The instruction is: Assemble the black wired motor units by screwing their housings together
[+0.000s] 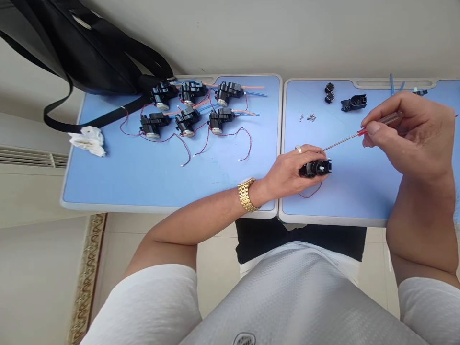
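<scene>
Screwdriver pinched in right grip | left grip wrapped around black motor housing

Your screwdriver shows a red collar, your motor housing is black, and the worktop is pale blue.

Black bag w/ strap on blue desk — crumpled tissue nearby, wall radiator, patterned rug.
</scene>
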The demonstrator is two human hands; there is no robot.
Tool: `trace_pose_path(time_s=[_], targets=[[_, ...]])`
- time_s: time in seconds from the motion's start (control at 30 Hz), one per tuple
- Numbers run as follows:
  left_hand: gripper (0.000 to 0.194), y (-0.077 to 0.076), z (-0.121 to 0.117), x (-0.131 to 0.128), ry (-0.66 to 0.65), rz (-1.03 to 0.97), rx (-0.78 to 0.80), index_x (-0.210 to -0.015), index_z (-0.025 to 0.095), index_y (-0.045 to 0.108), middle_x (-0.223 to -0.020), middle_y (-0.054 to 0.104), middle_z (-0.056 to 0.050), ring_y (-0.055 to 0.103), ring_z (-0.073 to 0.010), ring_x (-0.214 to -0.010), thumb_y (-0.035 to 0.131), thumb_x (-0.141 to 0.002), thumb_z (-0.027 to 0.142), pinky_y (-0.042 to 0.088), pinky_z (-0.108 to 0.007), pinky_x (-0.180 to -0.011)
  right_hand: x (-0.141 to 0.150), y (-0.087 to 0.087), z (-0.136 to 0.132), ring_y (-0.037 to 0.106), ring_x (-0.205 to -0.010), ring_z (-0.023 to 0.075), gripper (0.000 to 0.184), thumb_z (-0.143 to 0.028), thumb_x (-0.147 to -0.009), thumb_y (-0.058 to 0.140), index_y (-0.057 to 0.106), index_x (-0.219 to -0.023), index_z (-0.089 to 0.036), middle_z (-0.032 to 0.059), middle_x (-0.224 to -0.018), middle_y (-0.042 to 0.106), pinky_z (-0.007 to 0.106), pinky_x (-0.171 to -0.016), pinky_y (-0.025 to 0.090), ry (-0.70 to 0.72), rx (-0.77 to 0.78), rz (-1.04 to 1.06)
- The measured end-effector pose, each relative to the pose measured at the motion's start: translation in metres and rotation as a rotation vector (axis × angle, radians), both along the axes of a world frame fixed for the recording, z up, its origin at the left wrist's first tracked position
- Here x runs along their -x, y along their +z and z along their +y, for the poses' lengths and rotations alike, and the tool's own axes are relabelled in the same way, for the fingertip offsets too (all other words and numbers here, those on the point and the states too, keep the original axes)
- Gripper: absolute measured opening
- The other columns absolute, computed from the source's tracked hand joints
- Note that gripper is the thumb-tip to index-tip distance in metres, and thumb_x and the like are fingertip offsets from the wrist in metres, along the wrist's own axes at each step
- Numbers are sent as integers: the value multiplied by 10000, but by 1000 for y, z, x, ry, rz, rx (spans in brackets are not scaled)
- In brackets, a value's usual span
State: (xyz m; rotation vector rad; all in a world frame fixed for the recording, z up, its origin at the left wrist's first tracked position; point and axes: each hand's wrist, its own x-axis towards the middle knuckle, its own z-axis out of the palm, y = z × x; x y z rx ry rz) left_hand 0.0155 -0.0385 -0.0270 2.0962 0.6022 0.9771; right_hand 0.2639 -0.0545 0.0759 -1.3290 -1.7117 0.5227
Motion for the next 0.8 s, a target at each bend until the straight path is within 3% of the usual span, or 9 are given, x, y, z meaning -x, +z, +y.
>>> trace_pose_path(time_s=[0.23, 0.4, 0.57, 0.63, 0.7, 0.8], targets=[[273, 10, -5, 2, 3, 238, 31, -1247, 236, 773, -1322, 811, -68, 803, -190, -1151, 718, -1076, 442, 640, -282, -921, -6, 5, -5, 681, -683, 175, 144, -198, -912, 728, 739, -934, -340, -58, -817, 753, 362, -656, 575, 148, -21, -182], [273, 7, -3, 2, -7, 172, 77, -1211, 213, 793, -1286, 824, -99, 801, -215, -1185, 760, -1050, 431, 641, -329, -1019, -8, 6, -5, 730, -747, 205, 132, -245, -921, 755, 752, -993, -356, -50, -894, 796, 377, -621, 525, 175, 18, -204], [349, 3, 2, 3, 2, 86, 122, -1254, 216, 798, -1503, 749, -160, 750, -277, -1370, 837, -988, 439, 631, -397, -1111, -5, 5, -6, 702, -712, 205, 177, -214, -921, 775, 789, -977, -381, -41, -859, 786, 405, -648, 529, 110, -75, -136], [336, 6, 3, 4, 13, 88, 162, -1234, 219, 805, -1407, 799, -135, 763, -271, -1333, 847, -972, 424, 624, -385, -1108, -2, 3, -8, 707, -724, 217, 192, -223, -922, 788, 814, -999, -397, -32, -853, 786, 425, -666, 535, 72, -116, -68], [303, 11, 3, 4, 23, 116, 245, -1191, 216, 810, -1186, 852, -78, 806, -224, -1115, 834, -970, 423, 630, -329, -1002, 2, 2, -10, 721, -735, 231, 201, -231, -910, 806, 829, -1008, -404, -30, -843, 786, 443, -657, 526, 51, -142, -6], [299, 17, 2, 4, 49, 145, 384, -1135, 195, 813, -975, 828, -14, 749, -154, -851, 821, -955, 434, 583, -264, -821, 7, 0, -13, 736, -734, 244, 211, -246, -895, 820, 839, -1004, -426, -34, -858, 781, 466, -629, 520, 60, -159, 52]])
